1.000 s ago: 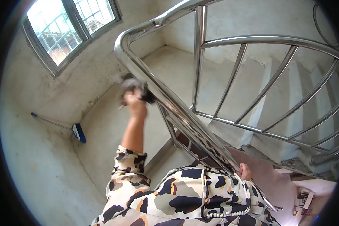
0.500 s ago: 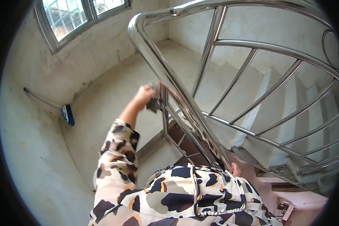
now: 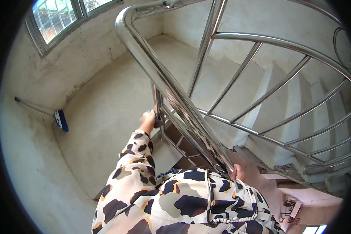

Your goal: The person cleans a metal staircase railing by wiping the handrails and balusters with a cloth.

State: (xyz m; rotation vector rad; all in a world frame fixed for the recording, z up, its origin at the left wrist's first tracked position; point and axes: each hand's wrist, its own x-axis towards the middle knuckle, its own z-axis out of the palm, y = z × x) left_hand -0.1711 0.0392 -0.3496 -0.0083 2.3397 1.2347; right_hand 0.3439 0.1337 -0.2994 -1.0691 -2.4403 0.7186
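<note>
My left hand (image 3: pixel 148 117) is closed around a grey cloth (image 3: pixel 158 122), mostly hidden by the fingers. It presses the cloth against an upright metal post (image 3: pixel 158 99) of the stair railing, below the handrail. At the lower end of the shiny handrail (image 3: pixel 156 62), close to my body, my right hand (image 3: pixel 238 172) is wrapped on the rail; part of it is hidden behind the rail and my shirt.
Curved metal bars (image 3: pixel 284 85) fence the concrete steps (image 3: pixel 261 101) on the right. A blue and white broom (image 3: pixel 61 120) leans by the left wall. A barred window (image 3: pixel 55 18) is at upper left. Below the railing, a stairwell drops to a lower floor.
My left hand has moved down with the cloth, from the upper part of the post to lower on it. My right hand stays on the rail. The view has shifted slightly.
</note>
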